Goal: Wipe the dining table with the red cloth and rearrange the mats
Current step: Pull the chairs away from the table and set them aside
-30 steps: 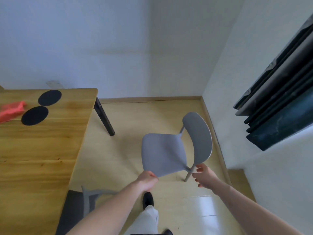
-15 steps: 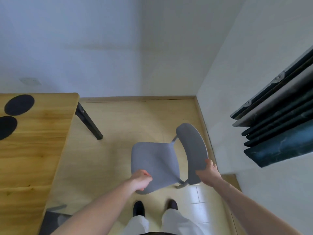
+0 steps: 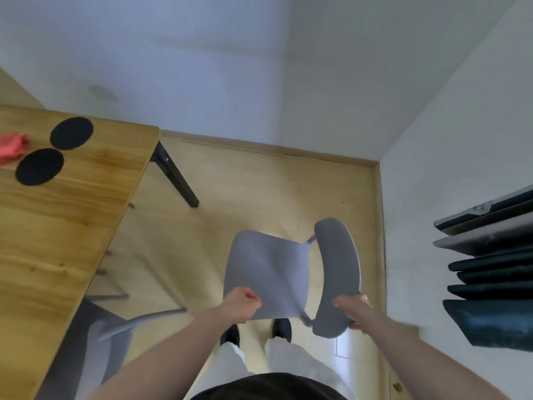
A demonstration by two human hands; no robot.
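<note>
The wooden dining table (image 3: 66, 226) fills the left side. At its far end lie two round black mats (image 3: 72, 133) (image 3: 39, 166), touching each other, and the red cloth (image 3: 12, 145) crumpled just left of them at the frame edge. Both hands are away from the table on a grey chair (image 3: 268, 267) in front of me. My left hand (image 3: 241, 306) grips the near edge of the seat. My right hand (image 3: 353, 310) grips the near end of the backrest (image 3: 339, 272).
A second grey chair (image 3: 115, 327) is tucked under the table's near right side. A black table leg (image 3: 176, 177) slants to the floor. White walls close the corner behind and right. Dark stacked panels (image 3: 490, 287) jut out at right. My shoes (image 3: 281, 327) stand under the held chair.
My right hand went from hovering beside the chair to gripping its backrest. The chair came closer to my feet, and the view swung so the red cloth is visible again.
</note>
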